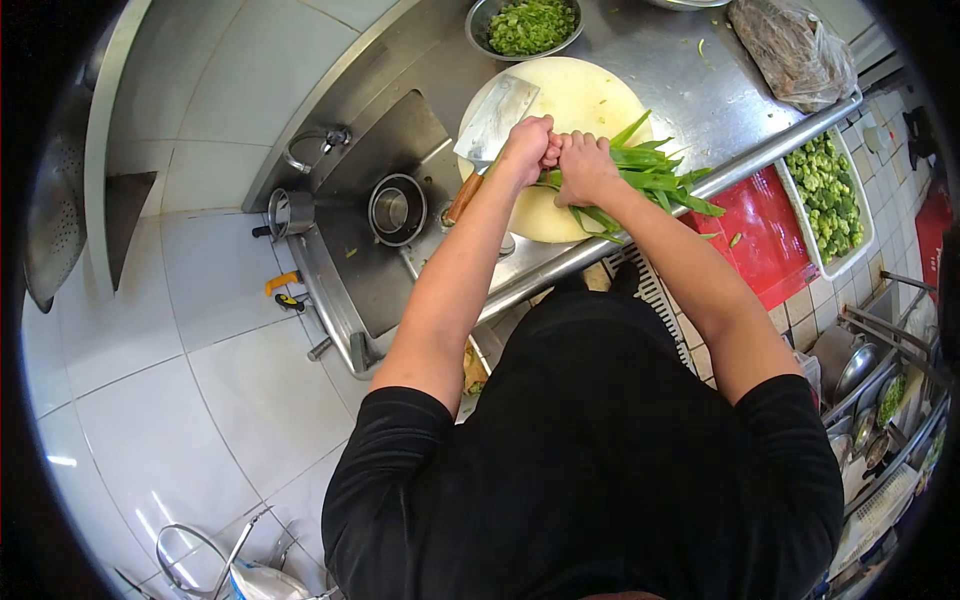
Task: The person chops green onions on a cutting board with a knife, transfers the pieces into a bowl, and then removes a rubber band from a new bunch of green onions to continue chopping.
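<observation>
L hand clenched, can't tell on what, w/ R hand just beside, grasping green leaves over rnd board; cleaver left.

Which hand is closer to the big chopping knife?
The left hand: it is right beside the blade of the big chopping knife. The right hand is farther away, on the long green leaves.

The person wears a plain black top with short, loose sleeves; the hands are bare.
</observation>
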The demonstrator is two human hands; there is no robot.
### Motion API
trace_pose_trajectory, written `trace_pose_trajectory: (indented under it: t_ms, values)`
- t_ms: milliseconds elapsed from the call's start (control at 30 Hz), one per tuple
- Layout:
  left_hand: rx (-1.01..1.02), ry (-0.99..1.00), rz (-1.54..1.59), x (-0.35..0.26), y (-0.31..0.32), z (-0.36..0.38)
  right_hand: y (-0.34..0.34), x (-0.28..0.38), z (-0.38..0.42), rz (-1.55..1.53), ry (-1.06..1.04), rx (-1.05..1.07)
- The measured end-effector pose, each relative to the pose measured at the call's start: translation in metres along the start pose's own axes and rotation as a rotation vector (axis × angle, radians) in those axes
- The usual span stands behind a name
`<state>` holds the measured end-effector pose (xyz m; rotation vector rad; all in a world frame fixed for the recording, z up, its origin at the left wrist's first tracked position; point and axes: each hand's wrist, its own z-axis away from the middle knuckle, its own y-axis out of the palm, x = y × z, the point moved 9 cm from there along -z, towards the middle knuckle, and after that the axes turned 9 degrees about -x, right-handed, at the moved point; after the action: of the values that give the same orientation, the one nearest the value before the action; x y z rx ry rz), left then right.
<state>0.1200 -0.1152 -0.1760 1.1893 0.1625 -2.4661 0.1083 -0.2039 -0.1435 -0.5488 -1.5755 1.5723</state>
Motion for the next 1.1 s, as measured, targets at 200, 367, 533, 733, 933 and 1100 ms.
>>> trace_pose_trajectory:
  t_ms: [200, 367, 533, 733, 933, 1100]
  values:
    - [0.033, -0.113, -0.148, 0.005, 0.000, -0.010, -0.008, -0.018, 0.013, 0.046, -0.015, -0.056]
    - [0.030, -0.142, -0.618, 0.004, 0.015, -0.019, 0.006, -0.025, 0.010, -0.049, 0.058, 0.077]
    - [0.141, 0.012, -0.862, -0.005, 0.065, -0.030, 0.014, -0.028, 0.010, 0.001, -0.024, 0.069]
    - [-0.157, 0.676, -0.522, 0.006, 0.053, 0.075, 0.043, -0.040, 0.000, -0.112, -0.044, -0.024]
    - [-0.027, 0.629, -0.097, 0.104, -0.013, 0.106, 0.006, -0.025, 0.016, -0.082, 0.014, -0.032]
    - [0.007, 0.516, -0.076, 0.074, 0.017, 0.109, 0.026, -0.034, 0.005, -0.119, 0.003, -0.113]
